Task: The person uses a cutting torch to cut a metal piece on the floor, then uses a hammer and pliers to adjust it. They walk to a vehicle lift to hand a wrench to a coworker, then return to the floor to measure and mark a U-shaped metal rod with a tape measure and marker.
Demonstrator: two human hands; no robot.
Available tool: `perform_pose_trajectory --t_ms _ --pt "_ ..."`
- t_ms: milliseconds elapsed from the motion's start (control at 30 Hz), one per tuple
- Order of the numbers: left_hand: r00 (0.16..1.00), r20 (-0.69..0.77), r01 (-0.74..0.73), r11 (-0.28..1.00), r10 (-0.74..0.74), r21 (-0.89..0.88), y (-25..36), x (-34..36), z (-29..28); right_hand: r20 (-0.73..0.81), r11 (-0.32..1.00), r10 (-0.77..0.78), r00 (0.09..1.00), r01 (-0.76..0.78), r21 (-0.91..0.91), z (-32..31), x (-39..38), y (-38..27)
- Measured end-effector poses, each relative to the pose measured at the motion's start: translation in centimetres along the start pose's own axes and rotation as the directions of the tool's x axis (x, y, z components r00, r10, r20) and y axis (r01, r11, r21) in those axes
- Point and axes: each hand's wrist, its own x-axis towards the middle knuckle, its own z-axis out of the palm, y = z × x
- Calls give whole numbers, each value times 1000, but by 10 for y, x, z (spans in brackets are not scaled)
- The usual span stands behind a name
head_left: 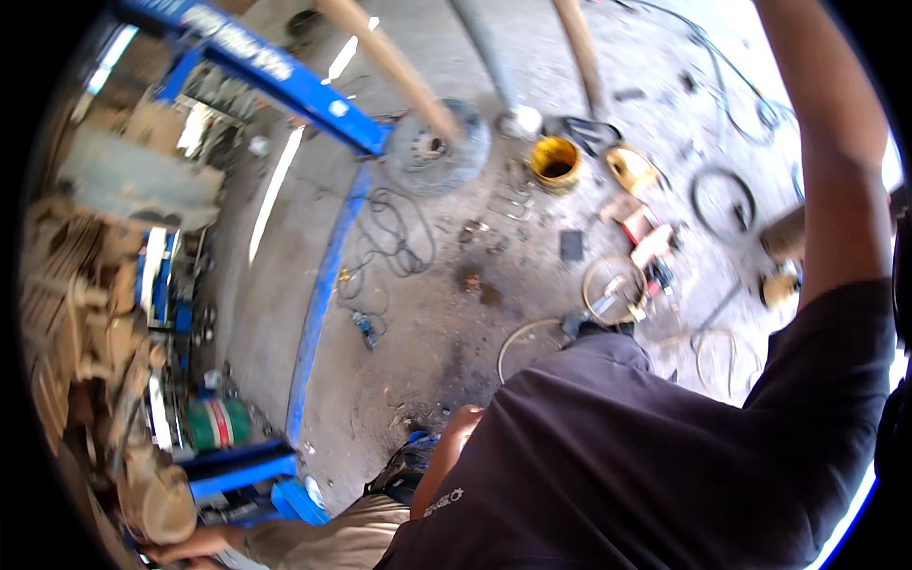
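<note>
holds the left hand (464, 423) low at the near middle, partly hidden behind the dark shirt (617, 456) — cannot tell from here whether open, closed or gripping. stretches the right arm (841, 190) along the right side, with the right hand beyond the far edge of view; cannot tell its state either. nearest to the left hand: the dark shirt, covering part of it at the near right, and a pale hose (518, 334) curving over the floor (475, 347) a little farther and to the right.

by the dark shoe (608, 329), just past the shirt, a yellowish ring (586, 285). farther on, a red and white box (638, 226), a dark square plate (571, 245), a yellow bucket (560, 183) with a dark inside, and a tan container (632, 169) just to its right. well to the right, a black ring (722, 201) flat on the floor.

to the far left of the bucket, a grey disc (413, 166) under the end of a brown pole (389, 71); nearer, a loosely coiled dark cable (389, 233) and a small blue tool (364, 328), right of a long blue strip (328, 294).

along the left, heaped rusty parts (76, 323) and a green rounded thing (204, 425) with a red and white band. at the near left, beige clothing (323, 541) — apparently another person's — with a bare limb (199, 544) beside the parts.
</note>
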Motion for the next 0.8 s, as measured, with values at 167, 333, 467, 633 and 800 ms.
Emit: perform_pose_trajectory --t_ms 167,333,467,633,800 --pt "964 219 -218 923 152 317 42 13 31 -271 837 459 846 -514 -189 116 -232 129" --pt "818 108 -514 633 565 578 238 14 75 -472 613 595 650 -747 -255 157 -397 230" --pt "514 339 -781 266 788 566 377 -18 203 -603 558 664 443 -830 5 155 -510 254" --pt "77 529 -954 -92 845 286 473 -60 410 -490 529 744 454 -848 17 114 -592 243" --pt "87 768 -988 153 634 -15 567 -36 568 -423 601 757 497 -784 154 30 -675 272"
